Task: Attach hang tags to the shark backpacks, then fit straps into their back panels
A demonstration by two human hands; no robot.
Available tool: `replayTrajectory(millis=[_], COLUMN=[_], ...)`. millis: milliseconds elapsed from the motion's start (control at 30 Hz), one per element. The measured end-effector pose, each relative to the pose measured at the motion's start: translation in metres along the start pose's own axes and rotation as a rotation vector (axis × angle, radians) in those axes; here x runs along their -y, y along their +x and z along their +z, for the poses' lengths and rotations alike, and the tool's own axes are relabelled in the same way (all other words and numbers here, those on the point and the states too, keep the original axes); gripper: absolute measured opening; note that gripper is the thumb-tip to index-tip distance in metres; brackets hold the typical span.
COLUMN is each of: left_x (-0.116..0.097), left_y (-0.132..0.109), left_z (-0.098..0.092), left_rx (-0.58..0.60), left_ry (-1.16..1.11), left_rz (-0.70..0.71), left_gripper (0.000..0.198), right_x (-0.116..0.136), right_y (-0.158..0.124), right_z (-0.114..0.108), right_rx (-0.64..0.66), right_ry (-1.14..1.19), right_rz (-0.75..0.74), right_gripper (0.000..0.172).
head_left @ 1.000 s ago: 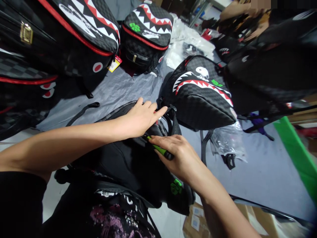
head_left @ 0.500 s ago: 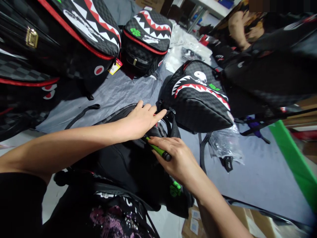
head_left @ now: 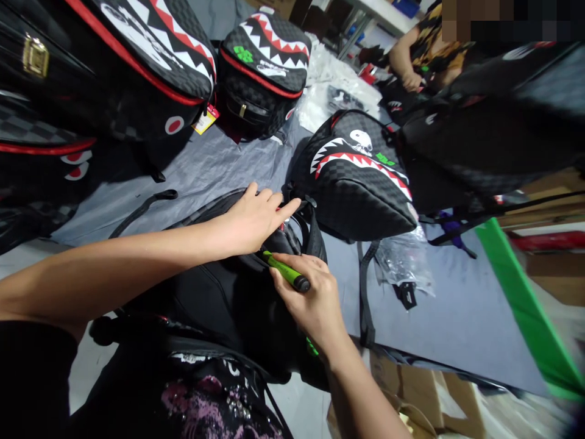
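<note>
A black backpack (head_left: 219,292) lies at the table's near edge, against the wearer's front. My left hand (head_left: 249,219) rests across its upper part, fingers spread and touching the fabric near the top strap. In my right hand (head_left: 315,292) is a slim green pen-like tool with a black end (head_left: 290,272), which looks like a marker. Its far tip points into the bag beside my left hand and is hidden. A checkered backpack with a shark-mouth print (head_left: 361,177) stands just beyond, its strap hanging down.
More shark-mouth backpacks stand at the left (head_left: 150,55) and back (head_left: 265,67). Clear plastic bags (head_left: 402,256) lie on the grey-covered table (head_left: 457,329), which has a green edge strip (head_left: 516,299). Cardboard boxes (head_left: 425,396) sit below. Across the table is another person's arm (head_left: 404,64).
My right hand has shifted slightly left and its grip shows more of the green tool. My left hand keeps its place on the bag. The view has turned a little.
</note>
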State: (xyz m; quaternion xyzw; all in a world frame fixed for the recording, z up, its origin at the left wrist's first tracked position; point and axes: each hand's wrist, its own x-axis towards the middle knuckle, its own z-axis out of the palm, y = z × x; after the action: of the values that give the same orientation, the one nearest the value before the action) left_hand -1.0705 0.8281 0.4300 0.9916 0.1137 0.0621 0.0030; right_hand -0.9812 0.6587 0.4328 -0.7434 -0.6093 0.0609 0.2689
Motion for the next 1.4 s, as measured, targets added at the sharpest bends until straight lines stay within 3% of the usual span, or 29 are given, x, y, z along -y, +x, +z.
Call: replayTrajectory(millis=[200,667,1167,1400], left_x=[0.0009,0.0022,0.0017,0.0036], left_y=[0.0008,0.0016,0.0018,0.005], left_z=[0.0031,0.0047,-0.0002,-0.0035], left_rx=[-0.011,-0.022,0.03,0.083], left_ry=[0.004,-0.003,0.001,-0.013], left_rz=[0.0,0.01,-0.006,-0.012], left_gripper=[0.072,0.074,0.073,0.092], right_x=[0.0044,0.005,0.0069,0.007], right_y=[-0.0015,-0.0006,0.0052,0.0029], right_z=[0.0071,0.0086,0.0021,0.005], right_rx=[-0.067,-0.073,-0.005,-0.023], right_ry=[0.011,0.001,-0.012,0.026], right_rz=[0.052,0.041,0.005,0.008], right_gripper=[0.014,0.015,0.016,0.017])
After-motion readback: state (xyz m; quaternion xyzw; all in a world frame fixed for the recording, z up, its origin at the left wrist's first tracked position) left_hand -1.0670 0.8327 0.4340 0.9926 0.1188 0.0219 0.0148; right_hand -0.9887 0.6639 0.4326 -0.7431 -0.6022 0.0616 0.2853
